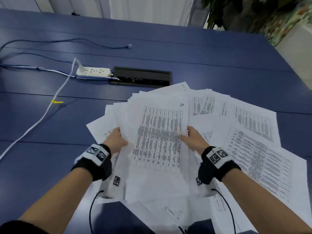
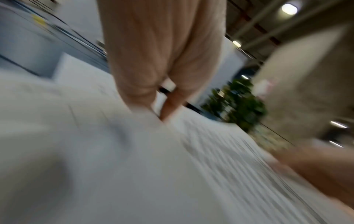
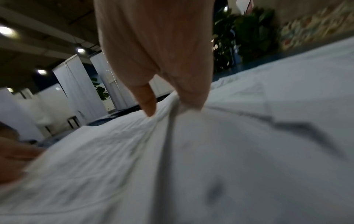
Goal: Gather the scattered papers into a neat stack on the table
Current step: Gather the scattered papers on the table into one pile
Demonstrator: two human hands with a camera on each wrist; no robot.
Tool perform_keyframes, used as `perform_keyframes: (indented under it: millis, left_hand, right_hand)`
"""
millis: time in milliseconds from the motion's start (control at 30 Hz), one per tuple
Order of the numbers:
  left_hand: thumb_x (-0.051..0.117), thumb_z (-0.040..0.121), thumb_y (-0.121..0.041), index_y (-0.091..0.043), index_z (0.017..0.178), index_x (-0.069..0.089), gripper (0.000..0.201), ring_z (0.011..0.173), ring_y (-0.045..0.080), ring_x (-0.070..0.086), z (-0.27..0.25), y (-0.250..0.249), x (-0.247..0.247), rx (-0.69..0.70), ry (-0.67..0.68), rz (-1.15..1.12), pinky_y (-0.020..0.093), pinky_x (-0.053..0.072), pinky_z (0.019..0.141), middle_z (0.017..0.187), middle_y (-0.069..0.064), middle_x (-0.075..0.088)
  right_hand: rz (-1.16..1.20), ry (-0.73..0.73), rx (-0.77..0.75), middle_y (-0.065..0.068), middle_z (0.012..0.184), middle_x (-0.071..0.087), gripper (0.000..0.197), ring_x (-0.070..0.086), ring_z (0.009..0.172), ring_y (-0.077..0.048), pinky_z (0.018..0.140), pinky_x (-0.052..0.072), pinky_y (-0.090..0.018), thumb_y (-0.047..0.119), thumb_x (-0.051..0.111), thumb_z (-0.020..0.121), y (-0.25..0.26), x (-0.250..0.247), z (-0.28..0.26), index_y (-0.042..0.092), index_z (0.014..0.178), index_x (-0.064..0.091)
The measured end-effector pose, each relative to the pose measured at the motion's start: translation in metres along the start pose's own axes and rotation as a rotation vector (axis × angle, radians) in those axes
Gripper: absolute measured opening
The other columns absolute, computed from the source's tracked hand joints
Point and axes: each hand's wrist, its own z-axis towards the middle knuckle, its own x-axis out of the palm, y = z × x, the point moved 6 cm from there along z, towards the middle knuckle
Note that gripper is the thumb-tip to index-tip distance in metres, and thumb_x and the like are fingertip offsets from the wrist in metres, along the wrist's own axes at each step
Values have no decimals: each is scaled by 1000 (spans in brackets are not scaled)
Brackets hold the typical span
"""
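Papers [image 1: 160, 139]: printed sheets fanned loosely over the near right part of the blue table [image 1: 211, 56]; top sheet marked 20, a rear one marked 1.
Held bundle: a centre sheaf gripped at both side edges.
Left hand [image 1: 116, 141]: thumb on top, fingers tucked beneath the sheaf's left edge.
Right hand [image 1: 192, 138]: thumb on the printed face, fingers under the right edge.
Loose sheets [image 1: 256, 152]: spread flat to the right, overlapping.
Beyond: black cable hatch [image 1: 141, 76] just past the papers, white power strip [image 1: 92, 72] beside it, white cable [image 1: 42, 115] trailing left.
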Motion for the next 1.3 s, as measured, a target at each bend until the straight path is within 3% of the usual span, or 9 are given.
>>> perform_keyframes:
  millis: [200,400,500,667,767,900,1033,1133,1300]
  left_hand:
    - [39,80,20,-13,134,28,64,106,27,53,-15,4,20,102,71,-160,30,46,74,113,11,54]
    - [36,94,-2,-4,134,36,40,121,32,49,8,2,10,74,-109,-129,43,38,107,135,16,48]
    - [46,92,-9,-6,140,27,51,124,33,47,16,0,2,35,-211,-183,45,37,108,139,17,44]
    - [60,87,-4,-4,139,30,59,128,26,44,15,-11,22,71,36,-212,42,34,110,138,3,44]
    - [57,85,8,-5,134,36,55,122,31,51,17,-3,13,51,37,-406,46,40,104,139,17,48]
    - [63,82,3,-14,147,8,87,139,25,28,6,1,29,108,2,-263,43,26,115,153,6,25]
    - [55,85,8,-10,142,25,66,125,13,41,-12,-27,14,331,-45,-234,25,30,106,138,-3,39]
    - [57,84,8,-10,133,38,55,115,23,55,-23,-50,-1,357,66,-337,43,40,106,129,8,56]
    - [48,88,10,-8,127,43,43,89,19,66,-42,-73,-5,357,156,-459,41,54,87,103,5,66]
  right_hand:
    - [63,-137,-47,6,104,51,56,46,75,-4,67,35,-12,2,43,93,2,-10,11,7,146,25]
    - [-158,-87,-62,15,70,28,57,43,38,-1,33,31,-6,-5,29,93,5,-11,14,16,146,29]
    - [-159,-117,-51,-1,93,54,46,43,56,-2,53,36,-11,-2,30,92,12,-13,15,7,136,43]
    - [-116,-23,-42,-10,139,29,57,41,124,-26,103,38,-36,13,45,91,29,3,16,15,145,29]
    - [-99,-76,-34,-11,131,30,35,45,104,-19,90,41,-31,14,46,90,27,-2,13,15,124,38]
    - [-251,12,-18,-13,144,17,58,31,132,-29,99,32,-27,11,47,93,18,16,3,4,145,20]
    - [-151,18,12,-14,147,19,59,40,128,-29,99,36,-27,23,53,92,11,6,-4,5,143,28]
    - [-135,0,5,-14,151,17,89,34,135,-31,110,35,-43,50,61,82,7,-7,-8,6,147,18]
    - [403,130,-68,-5,115,58,60,54,93,-18,88,46,-32,30,59,89,12,-14,-22,6,139,36]
